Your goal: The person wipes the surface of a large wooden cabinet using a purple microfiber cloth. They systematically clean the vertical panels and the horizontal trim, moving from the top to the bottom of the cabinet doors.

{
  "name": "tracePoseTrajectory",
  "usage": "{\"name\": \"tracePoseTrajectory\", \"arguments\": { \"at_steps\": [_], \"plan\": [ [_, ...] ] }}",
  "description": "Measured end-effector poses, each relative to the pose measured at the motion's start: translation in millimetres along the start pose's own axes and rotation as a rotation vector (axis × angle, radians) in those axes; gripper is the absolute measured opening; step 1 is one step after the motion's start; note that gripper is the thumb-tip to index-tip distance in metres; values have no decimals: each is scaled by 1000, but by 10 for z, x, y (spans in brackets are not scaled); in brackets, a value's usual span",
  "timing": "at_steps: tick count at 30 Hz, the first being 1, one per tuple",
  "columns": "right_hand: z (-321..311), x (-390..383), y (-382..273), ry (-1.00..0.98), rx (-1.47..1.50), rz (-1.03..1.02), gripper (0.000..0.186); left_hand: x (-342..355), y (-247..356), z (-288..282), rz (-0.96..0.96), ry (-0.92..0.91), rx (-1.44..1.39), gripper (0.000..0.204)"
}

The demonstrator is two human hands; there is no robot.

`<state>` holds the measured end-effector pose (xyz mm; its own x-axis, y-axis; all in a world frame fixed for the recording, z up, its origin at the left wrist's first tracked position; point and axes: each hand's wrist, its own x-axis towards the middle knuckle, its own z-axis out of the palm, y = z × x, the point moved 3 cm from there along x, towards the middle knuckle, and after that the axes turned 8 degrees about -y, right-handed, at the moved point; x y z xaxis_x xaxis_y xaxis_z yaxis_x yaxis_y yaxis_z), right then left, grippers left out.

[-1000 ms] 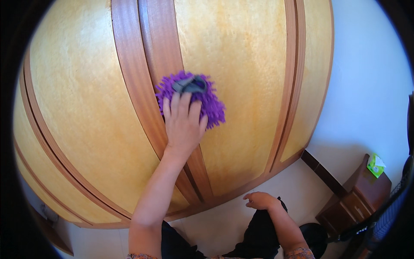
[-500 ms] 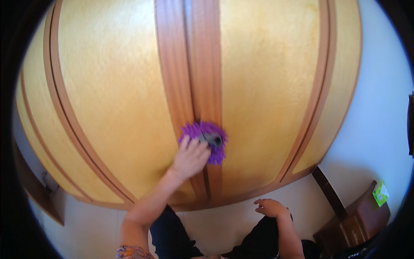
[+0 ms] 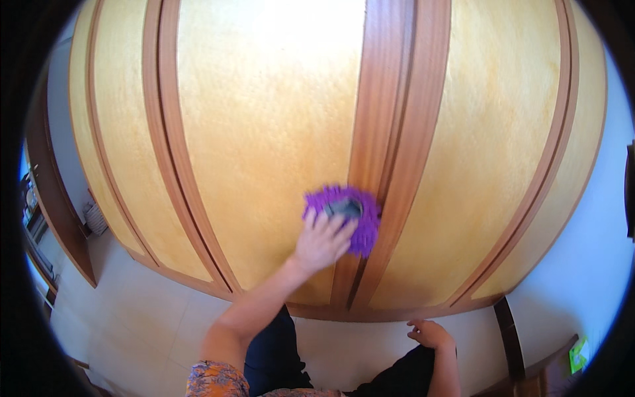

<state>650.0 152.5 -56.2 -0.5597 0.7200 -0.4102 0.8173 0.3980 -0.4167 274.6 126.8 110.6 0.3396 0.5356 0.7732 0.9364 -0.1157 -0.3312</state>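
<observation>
My left hand (image 3: 322,237) is closed on the near left part of a fuzzy purple chenille duster pad (image 3: 368,237) with a grey middle. The pad lies against the wardrobe door (image 3: 264,132), over the lower part of its yellow panel and the brown wooden strip beside the seam. Some of its fringe is blurred by motion. My right hand (image 3: 433,334) is apart from the wardrobe, near my right knee, with its fingers loosely bent and apart. Nothing shows in it.
The wardrobe spans the view with several yellow panels framed in brown wood. Pale floor tiles (image 3: 152,308) lie before it. A white wall (image 3: 562,278) stands at right, with a green packet (image 3: 579,355) on brown furniture. A dark door (image 3: 63,218) and woven basket (image 3: 96,218) are at left.
The duster pad has moved left in my left hand, from the strips at the seam partly onto the left yellow panel. The view has turned left. My right hand stays by the knee.
</observation>
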Motion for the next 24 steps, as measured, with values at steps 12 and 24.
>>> {"name": "tracePoseTrajectory", "arguments": {
  "at_steps": [12, 24],
  "plan": [
    [74, -3, 83, -12, -47, 43, 44, -275, -931, -383, -503, 197, -106, 66],
    [41, 152, -140, 50, -76, -16, 42, -1212, -73, 282, -106, -140, -79, 35]
  ]
}}
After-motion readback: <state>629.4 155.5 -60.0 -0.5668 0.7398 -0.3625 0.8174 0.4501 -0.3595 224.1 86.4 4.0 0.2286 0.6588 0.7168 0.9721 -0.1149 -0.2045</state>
